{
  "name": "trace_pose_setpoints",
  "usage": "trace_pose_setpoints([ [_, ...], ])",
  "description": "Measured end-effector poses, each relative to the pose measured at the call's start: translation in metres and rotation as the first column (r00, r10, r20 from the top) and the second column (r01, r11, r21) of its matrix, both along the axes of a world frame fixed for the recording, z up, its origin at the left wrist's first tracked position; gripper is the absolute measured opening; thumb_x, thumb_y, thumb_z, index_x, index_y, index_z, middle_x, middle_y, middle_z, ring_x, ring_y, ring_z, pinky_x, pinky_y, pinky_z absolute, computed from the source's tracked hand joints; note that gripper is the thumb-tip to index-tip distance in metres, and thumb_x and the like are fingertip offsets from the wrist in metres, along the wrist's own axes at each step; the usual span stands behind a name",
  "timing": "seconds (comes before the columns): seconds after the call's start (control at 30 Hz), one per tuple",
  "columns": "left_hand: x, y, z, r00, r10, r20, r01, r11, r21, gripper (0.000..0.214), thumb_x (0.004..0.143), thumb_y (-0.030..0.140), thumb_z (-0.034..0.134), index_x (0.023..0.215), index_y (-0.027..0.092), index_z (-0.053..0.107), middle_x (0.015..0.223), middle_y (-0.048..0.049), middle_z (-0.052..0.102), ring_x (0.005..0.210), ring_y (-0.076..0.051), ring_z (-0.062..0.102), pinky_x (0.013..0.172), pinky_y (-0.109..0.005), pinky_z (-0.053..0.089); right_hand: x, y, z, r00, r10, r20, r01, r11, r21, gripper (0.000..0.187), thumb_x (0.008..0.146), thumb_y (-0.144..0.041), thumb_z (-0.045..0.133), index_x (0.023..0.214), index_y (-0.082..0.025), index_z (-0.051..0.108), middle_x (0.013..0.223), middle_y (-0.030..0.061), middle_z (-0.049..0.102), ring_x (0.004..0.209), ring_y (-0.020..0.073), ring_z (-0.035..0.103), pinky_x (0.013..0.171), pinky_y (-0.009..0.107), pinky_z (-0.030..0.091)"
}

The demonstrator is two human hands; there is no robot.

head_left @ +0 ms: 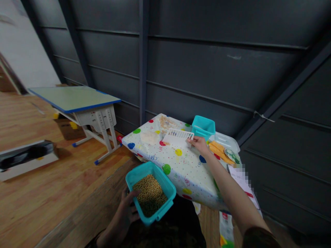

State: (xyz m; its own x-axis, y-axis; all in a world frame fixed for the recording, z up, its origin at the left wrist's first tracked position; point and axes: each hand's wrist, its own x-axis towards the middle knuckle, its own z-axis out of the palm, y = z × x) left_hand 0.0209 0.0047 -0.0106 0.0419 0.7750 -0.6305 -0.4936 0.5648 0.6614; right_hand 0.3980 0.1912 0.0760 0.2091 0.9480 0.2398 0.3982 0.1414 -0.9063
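Observation:
My left hand (129, 203) grips the near left wall of a teal plastic box (171, 193), its thumb over the rim. Inside the box lies a heap of round yellowish beans (150, 189), darker at the near end. The box is tilted, just off the front edge of the table. My right hand (198, 144) pinches the right end of a white slotted plastic tray (176, 138), which is low over the tablecloth (168, 156). Whether the tray touches the cloth I cannot tell. Beyond it, some loose tan bits (165, 122) are scattered on the cloth.
A second teal box (203, 125) stands at the table's back right. Near it are a clear lid (227, 140), an orange cloth (219, 151) and a clipboard with paper (240, 179). A desk (77, 98) stands left, a dark panelled wall (207, 65) behind.

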Motion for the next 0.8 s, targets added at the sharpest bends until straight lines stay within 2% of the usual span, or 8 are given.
trace_pose_setpoints([
  [0.17, 0.004, 0.0, 0.004, 1.0, 0.015, -0.015, -0.015, 1.0, -0.009, 0.087, 0.085, 0.036, 0.087, 0.161, 0.039, 0.045, 0.143, -0.013, 0.077, 0.116, -0.036, 0.083, 0.094, -0.052, 0.068, -0.004, -0.014, 0.002, 1.0, 0.001, -0.024, -0.002, 1.0, -0.03, 0.064, 0.054, -0.075, 0.094, 0.077, -0.017, 0.082, 0.067, 0.0049, 0.071, 0.065, 0.0211, 0.059, 0.058, 0.033, 0.047],
  [0.33, 0.007, -0.001, 0.005, 0.999, -0.006, -0.035, 0.007, 1.0, 0.03, 0.082, 0.089, 0.033, 0.083, 0.16, 0.04, 0.041, 0.143, -0.0125, 0.075, 0.112, -0.033, 0.083, 0.094, -0.052, 0.069, -0.012, -0.045, 0.0, 0.998, 0.006, -0.069, -0.009, 0.999, -0.045, 0.062, 0.057, -0.071, 0.095, 0.082, -0.016, 0.085, 0.079, 0.0083, 0.079, 0.067, 0.0215, 0.063, 0.06, 0.033, 0.05],
  [0.43, 0.011, -0.001, 0.003, 0.999, -0.021, -0.033, 0.022, 1.0, 0.013, 0.08, 0.092, 0.033, 0.08, 0.16, 0.04, 0.04, 0.139, -0.0115, 0.076, 0.108, -0.031, 0.084, 0.093, -0.05, 0.069, -0.019, -0.066, -0.006, 0.991, 0.003, -0.136, -0.009, 0.999, -0.045, 0.06, 0.061, -0.067, 0.094, 0.09, -0.015, 0.087, 0.089, 0.0118, 0.082, 0.07, 0.0237, 0.067, 0.061, 0.035, 0.054],
  [0.53, 0.016, 0.001, 0.003, 0.999, -0.013, -0.045, 0.013, 1.0, -0.008, 0.08, 0.09, 0.033, 0.081, 0.158, 0.039, 0.04, 0.136, -0.0109, 0.076, 0.106, -0.031, 0.084, 0.091, -0.049, 0.069, -0.026, -0.083, -0.014, 0.986, -0.05, -0.158, 0.045, 0.998, -0.034, 0.059, 0.063, -0.067, 0.094, 0.088, -0.015, 0.086, 0.088, 0.0132, 0.083, 0.068, 0.0251, 0.068, 0.057, 0.035, 0.053],
  [0.8, 0.021, 0.005, 0.007, 0.994, -0.045, -0.103, 0.05, 0.998, 0.042, 0.07, 0.092, 0.036, 0.078, 0.152, 0.04, 0.042, 0.133, -0.0082, 0.075, 0.097, -0.026, 0.082, 0.086, -0.046, 0.068, -0.045, -0.102, -0.028, 0.967, -0.13, -0.219, 0.128, 0.992, -0.023, 0.061, 0.066, -0.068, 0.091, 0.098, -0.016, 0.088, 0.1, 0.0167, 0.086, 0.077, 0.0321, 0.077, 0.059, 0.039, 0.059],
])
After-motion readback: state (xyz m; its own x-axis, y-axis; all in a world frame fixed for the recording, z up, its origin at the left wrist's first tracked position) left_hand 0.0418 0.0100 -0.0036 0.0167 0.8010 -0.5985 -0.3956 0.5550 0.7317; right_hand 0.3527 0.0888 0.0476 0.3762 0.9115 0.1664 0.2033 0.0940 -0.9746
